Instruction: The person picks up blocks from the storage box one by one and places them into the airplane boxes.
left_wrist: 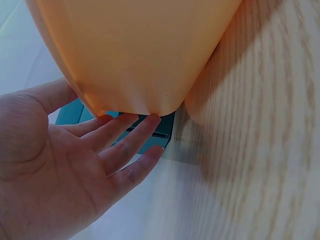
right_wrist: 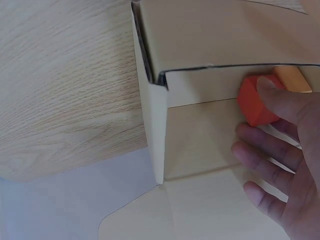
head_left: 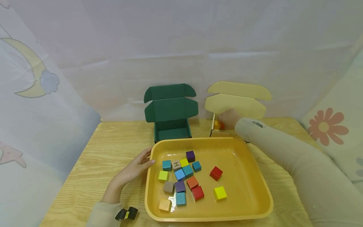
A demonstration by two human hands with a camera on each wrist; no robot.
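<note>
Looking at wood-grain table [head_left: 113,138]: carrying yellow tray [head_left: 241,192] on near side, open green box [head_left: 171,134] and open cream box [head_left: 246,105] behind.

The head camera looked forward and down over the desk [head_left: 119,138] from above. The left wrist camera faced the yellow tray's [head_left: 238,176] outer side up close; the right wrist one looked closely into the cream box [right_wrist: 200,135]. The head view took in both.

Legible marking: one capital H [head_left: 176,164].
It stands on a pale wooden cube [head_left: 175,169] in the left part of the yellow tray [head_left: 241,189]. Dark print [head_left: 257,124] on the right sleeve [head_left: 295,164], beyond the tray's far right corner, is too small to read.
</note>
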